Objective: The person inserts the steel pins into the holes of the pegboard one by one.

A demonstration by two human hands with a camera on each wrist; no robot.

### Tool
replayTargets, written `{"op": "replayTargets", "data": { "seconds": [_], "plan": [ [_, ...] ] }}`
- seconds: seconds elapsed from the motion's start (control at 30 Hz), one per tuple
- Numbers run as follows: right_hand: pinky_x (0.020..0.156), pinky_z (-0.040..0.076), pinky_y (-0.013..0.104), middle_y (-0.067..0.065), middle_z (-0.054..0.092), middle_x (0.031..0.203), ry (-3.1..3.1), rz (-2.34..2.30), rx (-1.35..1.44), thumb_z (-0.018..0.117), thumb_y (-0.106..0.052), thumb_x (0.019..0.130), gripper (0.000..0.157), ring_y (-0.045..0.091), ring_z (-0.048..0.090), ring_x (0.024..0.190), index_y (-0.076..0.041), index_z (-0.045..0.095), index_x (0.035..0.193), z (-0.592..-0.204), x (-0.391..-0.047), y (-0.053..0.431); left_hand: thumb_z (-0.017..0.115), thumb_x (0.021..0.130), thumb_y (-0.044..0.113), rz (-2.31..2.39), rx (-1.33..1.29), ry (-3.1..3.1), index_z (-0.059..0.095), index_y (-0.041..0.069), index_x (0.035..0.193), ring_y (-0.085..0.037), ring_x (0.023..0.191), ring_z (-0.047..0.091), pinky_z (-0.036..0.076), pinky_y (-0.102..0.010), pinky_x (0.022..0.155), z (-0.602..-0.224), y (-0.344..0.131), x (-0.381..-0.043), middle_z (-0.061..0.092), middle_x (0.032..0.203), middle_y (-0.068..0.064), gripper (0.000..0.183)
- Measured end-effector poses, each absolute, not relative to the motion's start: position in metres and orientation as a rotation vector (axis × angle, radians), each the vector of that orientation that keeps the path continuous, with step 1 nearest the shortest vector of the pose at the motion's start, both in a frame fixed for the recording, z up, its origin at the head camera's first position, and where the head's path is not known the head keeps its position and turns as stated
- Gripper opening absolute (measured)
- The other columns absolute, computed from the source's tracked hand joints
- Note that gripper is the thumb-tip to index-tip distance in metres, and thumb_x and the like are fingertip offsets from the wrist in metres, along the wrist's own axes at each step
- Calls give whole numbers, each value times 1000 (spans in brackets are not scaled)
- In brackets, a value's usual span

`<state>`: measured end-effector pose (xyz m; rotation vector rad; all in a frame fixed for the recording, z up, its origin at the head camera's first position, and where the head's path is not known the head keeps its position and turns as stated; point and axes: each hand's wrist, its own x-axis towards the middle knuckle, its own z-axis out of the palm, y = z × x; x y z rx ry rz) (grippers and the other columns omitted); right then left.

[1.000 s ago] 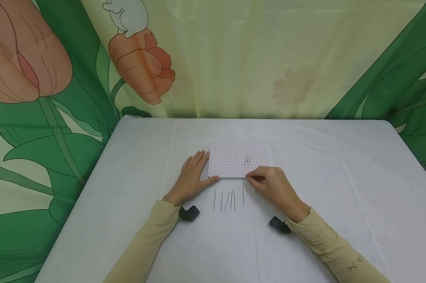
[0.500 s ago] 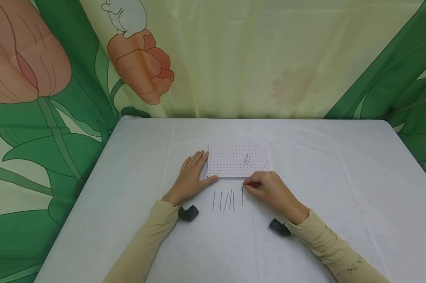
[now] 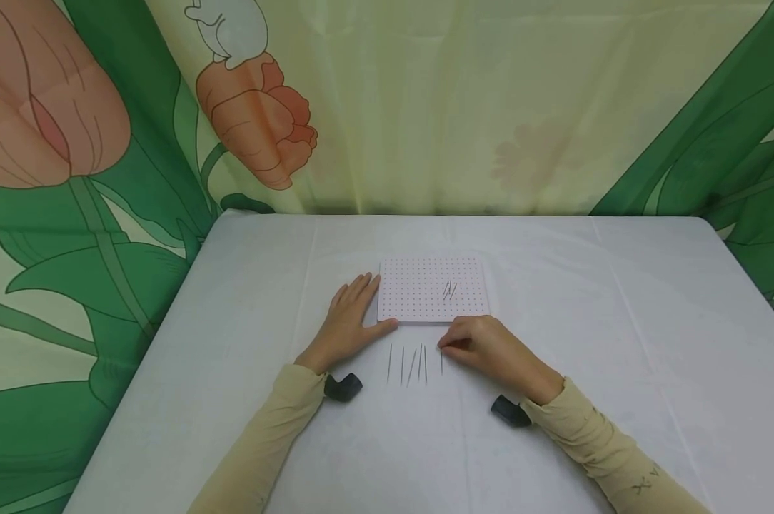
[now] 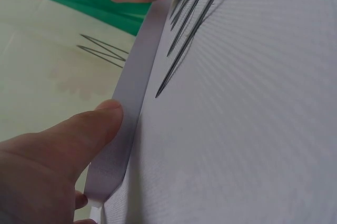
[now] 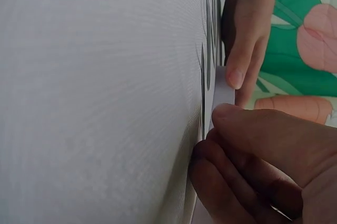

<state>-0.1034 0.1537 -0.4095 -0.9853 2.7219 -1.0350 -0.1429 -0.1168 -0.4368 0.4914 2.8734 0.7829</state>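
Observation:
My left hand (image 3: 347, 318) lies with its fingers along the left side of a white pegboard (image 3: 419, 285) dotted with small holes; its thumb (image 4: 100, 126) presses the front edge. Several thin metal needles (image 3: 450, 289) stand tilted in the right part of the board. In front of it, several more needles (image 3: 414, 365) lie in a loose row on the white cloth. My right hand (image 3: 483, 350) is at the rightmost needle (image 3: 441, 363), thumb and fingertips pinching its far end. In the right wrist view that needle (image 5: 203, 92) runs up to the fingertips, which hide its end.
A white cloth covers the table (image 3: 586, 285). Black wrist devices (image 3: 343, 387) sit by both sleeves. Behind the far edge hangs a curtain (image 3: 425, 107) printed with plants and a carrot.
My right hand has drawn back from the board's front edge to the rightmost needle and moved a little down along it. The left hand and the board stay in place.

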Motion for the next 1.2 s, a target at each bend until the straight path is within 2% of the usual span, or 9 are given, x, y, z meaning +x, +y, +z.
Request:
{"op": "replayTargets", "data": {
  "seconds": [0.53, 0.77, 0.93, 1.07, 1.2],
  "plan": [
    [76, 54, 24, -14, 64, 85, 2759, -820, -1131, 78, -13, 85, 7, 1, 59, 81, -19, 76, 86, -410, -105, 156, 63, 91, 56, 783, 483, 2881, 22, 10, 159, -25, 154, 11, 3, -43, 126, -435, -117, -141, 19, 165, -11, 92],
    [71, 54, 23, -15, 64, 82, 2742, -733, -1181, 75, -12, 87, 7, -1, 58, 76, -19, 74, 86, -409, -104, 156, 62, 91, 58, 787, 492, 2875, 21, 11, 159, -24, 154, 10, 2, -43, 126, -438, -118, -143, 18, 166, -10, 92],
    [64, 49, 19, -15, 57, 76, 2770, -620, -1254, 72, -9, 88, 14, -2, 50, 68, -20, 70, 80, -410, -105, 156, 61, 91, 59, 793, 491, 2869, 20, 12, 159, -23, 154, 9, 0, -42, 126, -439, -118, -143, 17, 166, -9, 92],
    [59, 42, 16, -15, 48, 69, 2798, -557, -1318, 70, -5, 83, 20, -1, 42, 63, -21, 63, 73, -411, -105, 157, 61, 91, 59, 788, 491, 2878, 20, 13, 160, -22, 154, 8, 0, -42, 126, -440, -118, -144, 17, 166, -8, 93],
    [58, 41, 15, -13, 47, 68, 2793, -546, -1339, 69, -3, 81, 19, 0, 41, 62, -18, 61, 73, -412, -105, 157, 61, 90, 60, 782, 486, 2879, 20, 14, 160, -22, 154, 9, 1, -42, 126, -440, -118, -144, 17, 166, -8, 93]
  ]
}}
